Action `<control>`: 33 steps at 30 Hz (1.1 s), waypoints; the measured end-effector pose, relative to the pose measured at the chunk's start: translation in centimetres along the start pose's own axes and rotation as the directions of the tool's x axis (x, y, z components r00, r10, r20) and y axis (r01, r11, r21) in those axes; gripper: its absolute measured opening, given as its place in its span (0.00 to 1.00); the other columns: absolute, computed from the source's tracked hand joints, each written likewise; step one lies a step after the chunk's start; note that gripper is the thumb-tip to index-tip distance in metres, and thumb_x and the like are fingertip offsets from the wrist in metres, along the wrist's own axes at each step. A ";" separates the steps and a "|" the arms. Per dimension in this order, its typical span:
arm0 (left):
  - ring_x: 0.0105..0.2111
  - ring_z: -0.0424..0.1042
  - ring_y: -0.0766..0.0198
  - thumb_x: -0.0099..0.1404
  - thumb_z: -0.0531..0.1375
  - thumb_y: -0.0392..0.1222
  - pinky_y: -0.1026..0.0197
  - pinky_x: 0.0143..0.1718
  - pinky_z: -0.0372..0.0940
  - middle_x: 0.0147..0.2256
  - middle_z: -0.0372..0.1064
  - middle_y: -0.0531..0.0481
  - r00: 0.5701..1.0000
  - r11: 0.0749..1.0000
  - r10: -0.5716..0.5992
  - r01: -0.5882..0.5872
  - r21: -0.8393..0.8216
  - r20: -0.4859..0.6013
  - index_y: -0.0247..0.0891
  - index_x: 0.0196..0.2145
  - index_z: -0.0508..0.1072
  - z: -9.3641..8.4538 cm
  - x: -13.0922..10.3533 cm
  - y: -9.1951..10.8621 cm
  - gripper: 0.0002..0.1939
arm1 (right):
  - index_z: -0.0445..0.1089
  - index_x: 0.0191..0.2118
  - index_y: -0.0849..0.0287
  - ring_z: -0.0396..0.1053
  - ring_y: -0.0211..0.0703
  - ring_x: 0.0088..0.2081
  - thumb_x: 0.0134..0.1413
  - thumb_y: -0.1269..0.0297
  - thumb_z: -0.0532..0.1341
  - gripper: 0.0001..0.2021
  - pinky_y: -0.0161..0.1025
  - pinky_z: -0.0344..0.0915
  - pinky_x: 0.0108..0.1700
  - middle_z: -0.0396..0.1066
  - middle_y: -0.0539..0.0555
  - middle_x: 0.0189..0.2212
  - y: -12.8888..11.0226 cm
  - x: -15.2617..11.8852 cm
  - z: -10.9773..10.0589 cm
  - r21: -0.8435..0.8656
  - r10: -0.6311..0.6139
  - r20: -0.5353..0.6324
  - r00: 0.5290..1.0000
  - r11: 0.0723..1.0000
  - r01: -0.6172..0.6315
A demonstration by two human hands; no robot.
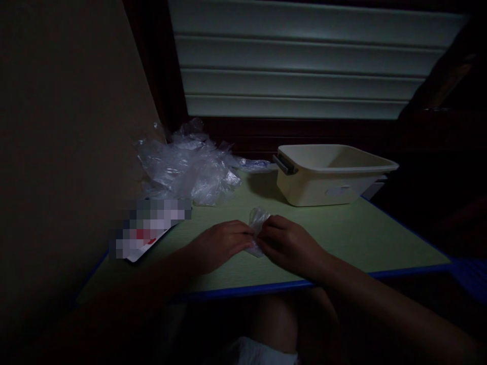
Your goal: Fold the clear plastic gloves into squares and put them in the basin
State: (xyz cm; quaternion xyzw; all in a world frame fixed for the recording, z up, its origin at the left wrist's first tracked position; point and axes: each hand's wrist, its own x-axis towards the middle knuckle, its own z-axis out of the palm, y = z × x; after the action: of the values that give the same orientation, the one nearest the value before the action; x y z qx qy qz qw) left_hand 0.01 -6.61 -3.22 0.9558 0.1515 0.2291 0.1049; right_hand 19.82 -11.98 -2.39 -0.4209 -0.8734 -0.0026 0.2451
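Head view. Item: film (259, 216), clear and crumpled, one small piece, centre of the frame. Left hand (223, 243): fingertips pinched on the film's left edge. Right hand (286, 241): fingers curled onto its right side; grip detail lost in shadow. Step in hand, as judged: working the film between both sets of fingertips. Next move, as judged: calls for a light, steady pinch from each side, the film looking thin and slippery.

Surface (365, 233): pale green, blue edging. On it: heap (186, 165) of clear plastic, upper left of centre; flat item (140, 246), left, face obscured; tub (315, 187), cream, dark handle, right of centre, interior mostly hidden.

Room: dim. Slatted panel (297, 58), pale, dark-framed, top; plain wall (64, 126), left; blue object (472, 276), lower right edge, unidentified.
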 end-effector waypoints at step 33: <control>0.41 0.66 0.59 0.57 0.56 0.30 0.56 0.45 0.62 0.37 0.70 0.47 0.968 0.973 -0.216 0.202 -0.114 -0.128 0.36 0.38 0.71 -0.2 0.2 -0.4 0.10 | 0.66 0.46 0.67 0.67 0.50 0.39 0.43 0.70 0.58 0.20 0.45 0.63 0.43 0.70 0.62 0.38 0.0 -0.6 -1.1 0.123 0.041 0.026 0.999 0.991 -0.044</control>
State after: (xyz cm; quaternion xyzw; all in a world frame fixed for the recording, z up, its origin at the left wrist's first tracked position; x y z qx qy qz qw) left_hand 0.03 -6.15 -3.08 0.9096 0.2470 0.2903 0.1654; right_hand 20.54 -12.65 -1.69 -0.4236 -0.8655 0.0615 0.2604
